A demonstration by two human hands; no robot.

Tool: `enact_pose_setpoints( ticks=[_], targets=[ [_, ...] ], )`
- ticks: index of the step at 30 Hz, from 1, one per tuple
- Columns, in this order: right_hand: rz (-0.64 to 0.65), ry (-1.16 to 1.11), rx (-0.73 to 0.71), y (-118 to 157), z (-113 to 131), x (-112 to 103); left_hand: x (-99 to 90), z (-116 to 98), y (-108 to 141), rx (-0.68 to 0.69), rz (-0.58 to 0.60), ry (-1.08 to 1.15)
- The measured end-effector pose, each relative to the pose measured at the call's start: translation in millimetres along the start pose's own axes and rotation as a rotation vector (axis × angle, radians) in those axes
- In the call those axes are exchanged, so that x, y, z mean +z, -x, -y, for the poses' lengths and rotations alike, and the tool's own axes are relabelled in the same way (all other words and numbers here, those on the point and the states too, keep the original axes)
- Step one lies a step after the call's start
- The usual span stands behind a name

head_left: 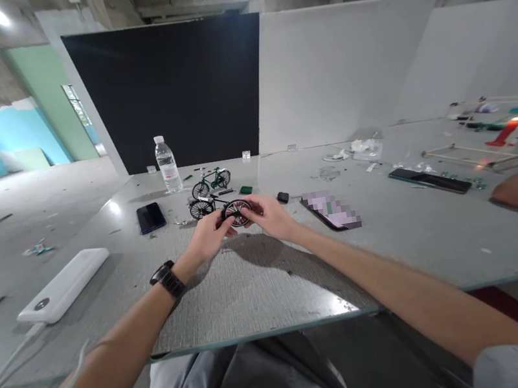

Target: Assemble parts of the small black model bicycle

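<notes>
Pinching a small wheel (pixel 237 212) between left hand (pixel 209 233) and right hand (pixel 268 215), both closed on its rim above the bench (pixel 263 285), we judged fitting underway, needing alignment with the nearby bike (pixel 211 182).

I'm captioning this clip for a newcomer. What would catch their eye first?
Both hands, left hand and right hand, meet at table centre around a small spoked wheel. Just beyond stands a green model bicycle beside a water bottle. A white power bank lies far left.
</notes>
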State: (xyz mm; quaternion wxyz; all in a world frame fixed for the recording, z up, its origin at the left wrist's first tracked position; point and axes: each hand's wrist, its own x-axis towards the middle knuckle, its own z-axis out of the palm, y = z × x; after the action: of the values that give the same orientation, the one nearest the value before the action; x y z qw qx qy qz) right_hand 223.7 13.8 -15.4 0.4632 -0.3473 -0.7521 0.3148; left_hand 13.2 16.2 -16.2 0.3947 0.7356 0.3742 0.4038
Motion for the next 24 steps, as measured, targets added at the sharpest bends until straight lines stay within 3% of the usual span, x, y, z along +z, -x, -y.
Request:
enact_pose_setpoints(
  ticks=[17, 19, 22, 24],
  targets=[
    [0.021, 0.002, 0.008, -1.4, -8.2, -0.3, 1.1, 10.6, -3.8, -0.034, 0.038, 0.127],
    [-0.029, 0.064, 0.002, -0.1, -4.2, 0.4, 1.5, 12.0, -5.6, -0.055, -0.004, 0.145],
    [-0.223, 0.296, -0.074, 3.7, 7.1, 2.1, 0.0, 14.0, -10.2, -0.088, -0.155, 0.197],
    [-0.21, 0.443, -0.136, 6.2, 14.8, 5.3, -3.2, 13.9, -13.0, -0.093, -0.274, 0.216]
  ],
)
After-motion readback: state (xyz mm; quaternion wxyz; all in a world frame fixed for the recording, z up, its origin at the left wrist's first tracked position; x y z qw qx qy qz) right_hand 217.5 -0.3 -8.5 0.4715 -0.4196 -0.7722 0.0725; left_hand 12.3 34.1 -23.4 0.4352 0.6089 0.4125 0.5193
